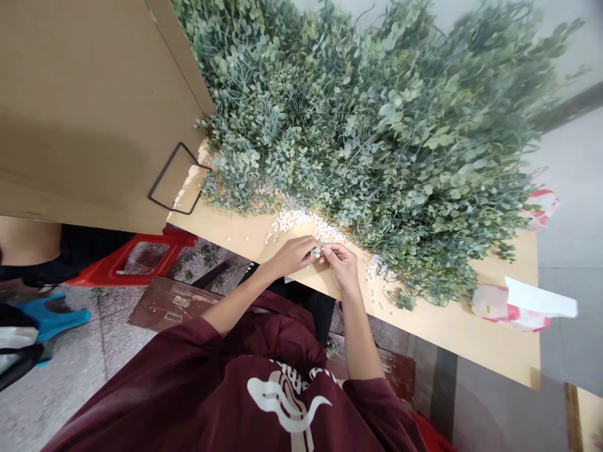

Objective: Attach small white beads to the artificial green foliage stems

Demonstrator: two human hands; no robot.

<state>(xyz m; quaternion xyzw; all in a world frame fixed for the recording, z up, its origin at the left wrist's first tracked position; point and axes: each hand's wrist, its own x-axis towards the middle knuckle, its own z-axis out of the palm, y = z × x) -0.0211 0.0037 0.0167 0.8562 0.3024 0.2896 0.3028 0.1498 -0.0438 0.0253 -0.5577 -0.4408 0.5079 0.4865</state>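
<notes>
My left hand is closed at the table's front edge, its fingers pinched on a small pale green leafy sprig. Close against it, my right hand has thumb and forefinger pressed together at the sprig's right side. What sits between those fingertips is too small to make out. Just beyond both hands lies a scatter of small white pellet-like pieces. More of these white pieces lie to the right of my right hand. Behind them rises a big heap of artificial green foliage.
The wooden table carries the heap. A large cardboard box stands at left, near a black wire frame. Red-and-white plastic bags lie at right. On the floor side are a red stool and a blue stool.
</notes>
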